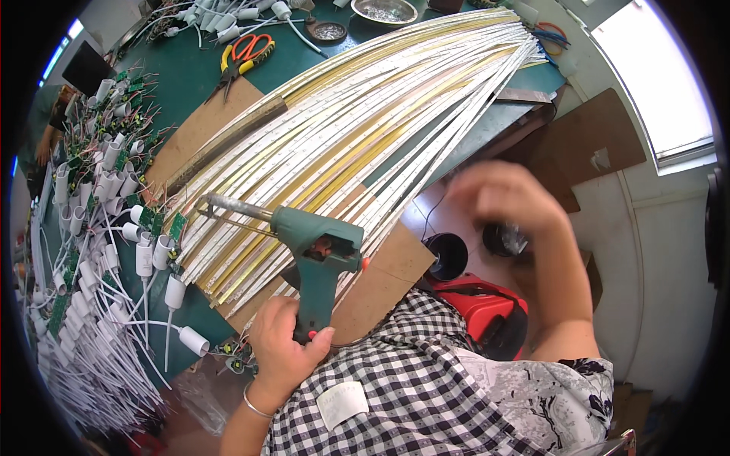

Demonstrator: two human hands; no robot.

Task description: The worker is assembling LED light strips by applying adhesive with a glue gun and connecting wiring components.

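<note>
A green pistol-shaped soldering gun (318, 266) points left, its metal barrel over a fan of long thin LED strips (357, 129), white and yellow. My left hand (287, 342) is closed round the bottom of its handle, thumb on the near side. My right hand (511, 199) is raised to the right of the strips, away from the table; motion smears its fingers, so I cannot tell whether it holds anything. Beneath the strips lies a brown board (388, 283).
White lamp sockets with wires and small green circuit boards (114, 175) crowd the left side. Orange-handled pliers (242, 61) and a round metal dish (384, 11) lie at the back. A black bin (447, 257) and a red case (475, 308) stand low to the right.
</note>
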